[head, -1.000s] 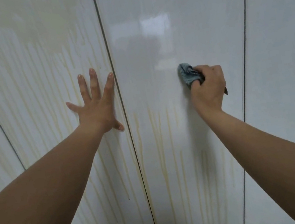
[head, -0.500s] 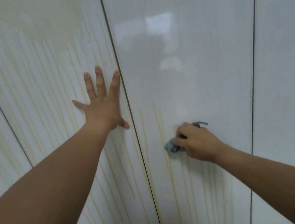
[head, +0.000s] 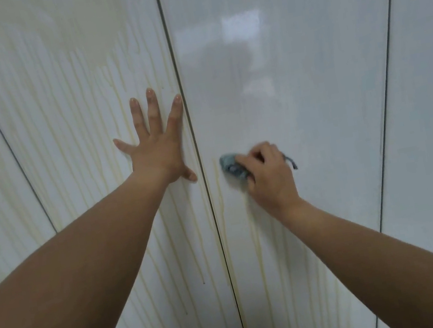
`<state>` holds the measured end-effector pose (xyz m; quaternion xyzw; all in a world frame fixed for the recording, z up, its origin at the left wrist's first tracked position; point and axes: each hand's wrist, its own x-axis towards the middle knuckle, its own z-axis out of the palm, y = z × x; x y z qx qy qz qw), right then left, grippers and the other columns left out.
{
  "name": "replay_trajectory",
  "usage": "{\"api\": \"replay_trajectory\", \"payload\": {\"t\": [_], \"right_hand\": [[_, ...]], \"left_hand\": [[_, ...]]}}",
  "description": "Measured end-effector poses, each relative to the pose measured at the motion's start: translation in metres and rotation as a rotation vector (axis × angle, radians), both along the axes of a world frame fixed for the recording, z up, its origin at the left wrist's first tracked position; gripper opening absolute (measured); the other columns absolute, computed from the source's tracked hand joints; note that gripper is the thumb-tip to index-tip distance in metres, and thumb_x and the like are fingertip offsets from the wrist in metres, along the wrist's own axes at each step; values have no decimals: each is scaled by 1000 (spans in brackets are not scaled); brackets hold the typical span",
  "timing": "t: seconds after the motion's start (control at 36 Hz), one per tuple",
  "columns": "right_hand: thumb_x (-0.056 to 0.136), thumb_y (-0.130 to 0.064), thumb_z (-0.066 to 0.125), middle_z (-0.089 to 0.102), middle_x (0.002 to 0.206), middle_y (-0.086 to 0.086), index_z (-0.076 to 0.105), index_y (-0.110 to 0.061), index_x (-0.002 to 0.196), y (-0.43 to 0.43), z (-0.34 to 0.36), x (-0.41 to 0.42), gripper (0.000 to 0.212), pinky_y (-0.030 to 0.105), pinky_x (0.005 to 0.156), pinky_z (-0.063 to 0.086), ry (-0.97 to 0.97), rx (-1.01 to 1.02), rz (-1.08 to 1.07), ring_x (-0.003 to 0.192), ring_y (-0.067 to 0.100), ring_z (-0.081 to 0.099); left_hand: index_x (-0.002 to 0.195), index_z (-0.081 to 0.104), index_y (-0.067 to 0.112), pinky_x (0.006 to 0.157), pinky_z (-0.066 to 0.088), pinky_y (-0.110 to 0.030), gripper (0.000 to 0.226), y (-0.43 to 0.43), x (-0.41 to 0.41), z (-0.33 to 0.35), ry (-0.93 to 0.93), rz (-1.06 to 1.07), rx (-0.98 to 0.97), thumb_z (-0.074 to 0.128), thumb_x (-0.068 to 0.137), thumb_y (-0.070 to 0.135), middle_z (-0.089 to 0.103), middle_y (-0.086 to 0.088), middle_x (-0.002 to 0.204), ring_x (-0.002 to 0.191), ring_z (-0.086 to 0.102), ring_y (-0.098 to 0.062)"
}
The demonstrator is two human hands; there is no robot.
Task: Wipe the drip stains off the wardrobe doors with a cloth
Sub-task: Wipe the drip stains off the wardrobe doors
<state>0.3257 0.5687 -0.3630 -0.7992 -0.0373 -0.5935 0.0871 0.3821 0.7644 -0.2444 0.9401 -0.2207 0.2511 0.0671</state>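
As right hand (head: 269, 176) grips cloth (head: 229, 166), stained door (head: 269, 283)

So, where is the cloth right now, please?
In the head view the cloth is gripped in the right hand, against the centre-right door near its left edge, just right of the left hand.

Your left hand (head: 161, 156) lies flat, fingers spread toward twelve o'clock, forearm entering from eight; your right hand (head: 269, 176), forearm from four, curls round the cloth (head: 229, 166).
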Motion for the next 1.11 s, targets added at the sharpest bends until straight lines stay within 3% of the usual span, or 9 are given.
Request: {"api": "replay_trajectory", "payload": {"t": [0.17,0.25,0.33,0.5,0.67,0.81,0.89,1.0,1.11], "right_hand": [[80,-7,73,55,91,9,70,-10,92,-18,-58,-3,13,25,44,35,232,-383,3,86,27,51],[85,-12,64,57,92,13,73,-8,95,-8,-20,-1,14,35,55,48,90,-242,54,85,31,54],[85,-11,53,58,92,16,75,-8,97,12,47,5,26,34,65,45,-116,-25,73,85,34,56],[86,-3,60,57,92,10,74,-8,91,35,109,31,15,33,54,44,-171,49,-13,84,30,53],[84,-9,67,56,94,11,71,-9,94,39,40,30,12,25,48,32,-24,-160,-43,86,30,51],[86,-14,55,59,97,12,68,-9,93,19,-56,24,16,31,47,42,158,-443,5,90,32,55],[79,-8,68,59,95,10,70,-10,86,9,-83,20,7,37,47,46,323,-658,53,88,31,57],[78,-12,79,58,94,12,72,-12,91,12,-34,16,14,33,48,44,217,-397,93,88,32,56],[85,-10,53,58,95,14,73,-10,95,23,44,12,22,33,52,45,-71,-118,35,88,35,56]], "left_hand": [[135,-48,52,105,5,-87,171,0,2,-1,-3,-3,-6,99,47,53,-56,3,151,141,-49,-33],[132,-49,54,105,4,-87,171,0,2,-1,-5,-8,-14,100,47,53,-56,3,151,141,-49,-33],[135,-47,53,105,4,-88,172,-1,2,-2,-10,-5,-23,100,47,51,-55,3,152,141,-49,-33],[140,-44,52,105,5,-88,171,-1,2,-2,-10,3,-25,100,47,51,-56,3,151,142,-48,-33],[143,-42,50,105,2,-88,169,-1,2,-2,2,-4,-22,100,49,50,-55,3,151,141,-48,-34],[145,-39,49,105,3,-88,169,0,4,-2,-8,-5,-12,99,48,53,-54,2,152,142,-47,-34],[143,-41,50,104,4,-88,170,-1,3,-2,-14,5,-7,99,47,53,-54,2,152,142,-47,-34],[144,-40,49,103,5,-89,170,-1,5,-2,-20,4,-7,99,47,54,-53,1,153,143,-46,-36],[145,-39,49,103,3,-89,170,-1,5,-3,-25,2,-18,100,47,52,-53,1,154,143,-46,-35]]}}
